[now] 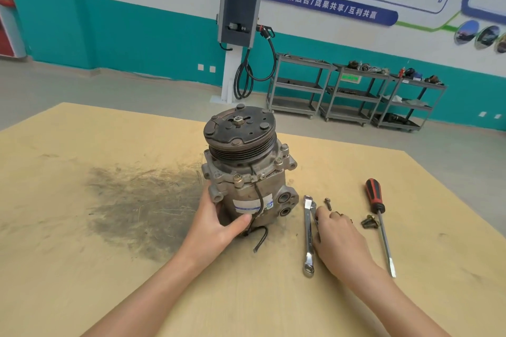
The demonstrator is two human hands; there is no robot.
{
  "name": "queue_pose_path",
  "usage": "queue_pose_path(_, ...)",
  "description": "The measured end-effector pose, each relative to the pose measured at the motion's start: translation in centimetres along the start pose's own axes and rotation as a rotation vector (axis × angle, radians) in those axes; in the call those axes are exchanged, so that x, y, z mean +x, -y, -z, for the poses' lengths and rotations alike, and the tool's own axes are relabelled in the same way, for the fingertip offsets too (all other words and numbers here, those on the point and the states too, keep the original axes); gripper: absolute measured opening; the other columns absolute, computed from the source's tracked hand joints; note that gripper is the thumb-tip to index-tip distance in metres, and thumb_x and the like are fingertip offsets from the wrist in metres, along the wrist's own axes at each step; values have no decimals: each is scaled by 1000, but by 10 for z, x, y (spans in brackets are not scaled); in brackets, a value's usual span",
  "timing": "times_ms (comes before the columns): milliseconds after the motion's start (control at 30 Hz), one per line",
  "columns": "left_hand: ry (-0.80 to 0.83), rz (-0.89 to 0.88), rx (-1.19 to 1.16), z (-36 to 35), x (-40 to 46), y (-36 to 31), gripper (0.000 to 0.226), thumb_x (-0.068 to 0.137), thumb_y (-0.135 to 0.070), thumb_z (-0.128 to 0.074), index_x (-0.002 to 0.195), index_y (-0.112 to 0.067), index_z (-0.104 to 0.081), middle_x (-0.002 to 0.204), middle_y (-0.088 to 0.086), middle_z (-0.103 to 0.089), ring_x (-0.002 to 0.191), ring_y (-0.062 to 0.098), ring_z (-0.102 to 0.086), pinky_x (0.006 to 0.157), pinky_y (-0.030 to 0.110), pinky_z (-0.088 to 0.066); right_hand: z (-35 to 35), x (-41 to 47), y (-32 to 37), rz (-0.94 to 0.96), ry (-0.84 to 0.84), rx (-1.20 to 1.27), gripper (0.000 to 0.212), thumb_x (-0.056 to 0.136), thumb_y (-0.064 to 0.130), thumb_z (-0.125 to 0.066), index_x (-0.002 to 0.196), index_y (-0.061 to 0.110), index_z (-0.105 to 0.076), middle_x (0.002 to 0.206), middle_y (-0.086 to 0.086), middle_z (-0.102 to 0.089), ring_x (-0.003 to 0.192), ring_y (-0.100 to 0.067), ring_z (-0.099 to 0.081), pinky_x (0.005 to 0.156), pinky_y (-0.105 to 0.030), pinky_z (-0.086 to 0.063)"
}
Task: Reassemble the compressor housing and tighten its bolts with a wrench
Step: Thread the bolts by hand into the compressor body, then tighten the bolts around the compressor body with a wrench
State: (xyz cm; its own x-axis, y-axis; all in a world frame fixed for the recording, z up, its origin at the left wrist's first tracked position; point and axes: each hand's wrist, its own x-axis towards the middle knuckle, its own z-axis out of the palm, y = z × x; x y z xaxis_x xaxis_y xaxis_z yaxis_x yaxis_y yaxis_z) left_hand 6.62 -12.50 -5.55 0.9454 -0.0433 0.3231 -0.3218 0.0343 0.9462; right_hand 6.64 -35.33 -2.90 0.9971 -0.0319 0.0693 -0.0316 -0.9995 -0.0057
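So the compressor is standing upright near the middle of my table, pulley end up. It's grimy cast metal, dull grey-brown, with a round grooved pulley and a flat rusty disc on top, plus lugs and bolt heads sticking out round the collar. There's a white-and-blue label on the near side and a thin black wire hanging down and curling onto the table.

My left hand is wrapped round the lower left of the body, thumb across the front by the label, holding it steady. My right hand is down on the table just right of it, fingers curled onto the wrench, though I can't tell if I've really got it gripped or I'm only touching it. The wrench is shiny chrome, long and slim, lying near-to-far with its ring end toward me.

A small loose bolt lies just beyond my fingertips. Further right there's a little brassy lump of hardware touching the shaft of a screwdriver with a red-and-black handle.

The table top is pale, plywood-looking, with a big dark scuffed oily smear left of the compressor. Lots of bare board on the left and near side; the right edge runs diagonally not far past the screwdriver.
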Motion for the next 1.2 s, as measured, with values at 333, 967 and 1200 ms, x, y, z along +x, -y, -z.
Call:
queue_pose_path(333, -21, -4, -1, 0, -2, 3, 62, 84, 7, -68, 125, -32, -43, 119, -29, -63, 117, -10, -54, 90, 4, -41, 3, 17, -1, -25, 0, 71, 25, 87, 0, -43, 94, 17, -26, 70, -1, -39, 57, -17, -34, 45, -30, -22)
queue_pose_path(967, -15, -9, 15, 0, -1, 4, 66, 84, 4, -70, 129, -35, -41, 125, -30, -60, 123, -9, -51, 94, 4, -39, 72, 35, -49, -36, -96, 1202, 30, 97, 4, -43, 118, 18, -59, 74, -3, -54, 53, -12, -40, 42, -24, -30)
queue_pose_path(1200, -28, 1, 33, 0, -1, 3, 68, 83, 1, -71, 135, -28, -39, 130, -23, -59, 125, -7, -50, 97, 5, -38, 104, 34, -10, 150, -80, 2326, 26, 89, -2, -49, 109, 11, -60, 92, -9, -69, 82, -14, -66, 54, -16, -48)
